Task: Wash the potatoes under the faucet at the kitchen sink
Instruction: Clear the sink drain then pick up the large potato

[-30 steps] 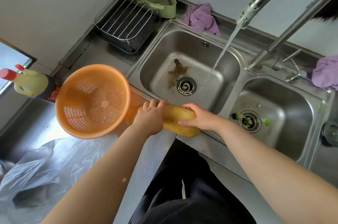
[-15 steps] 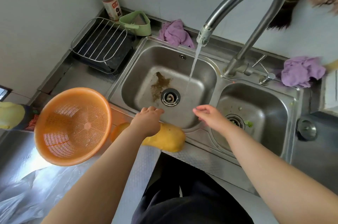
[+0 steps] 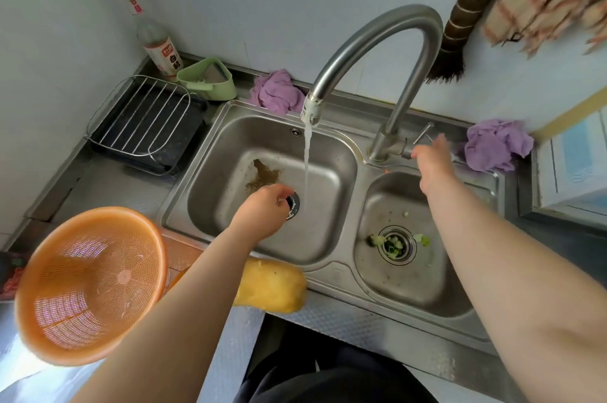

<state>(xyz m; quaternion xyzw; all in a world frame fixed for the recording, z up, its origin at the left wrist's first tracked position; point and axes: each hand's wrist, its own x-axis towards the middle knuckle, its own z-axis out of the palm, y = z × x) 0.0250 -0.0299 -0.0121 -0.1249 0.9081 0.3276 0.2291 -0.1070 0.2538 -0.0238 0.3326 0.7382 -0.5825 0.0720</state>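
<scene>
One large yellow potato lies on the front rim of the sink, partly under my left forearm, and neither hand touches it. My left hand hovers over the left basin next to the drain, its fingers loosely curled and holding nothing. Water runs from the curved steel faucet into that basin, just right of the hand. My right hand reaches with straight fingers to the faucet handle; motion blur hides whether it touches.
An orange colander lies tipped on the counter at the left. Behind it sit a wire rack on a black tray, a green strainer and a bottle. Purple cloths lie by the wall. The right basin holds vegetable scraps.
Both hands have let go of the potato, which stays on the sink's front rim. My left hand moved forward over the left basin. My right hand moved up toward the faucet handle.
</scene>
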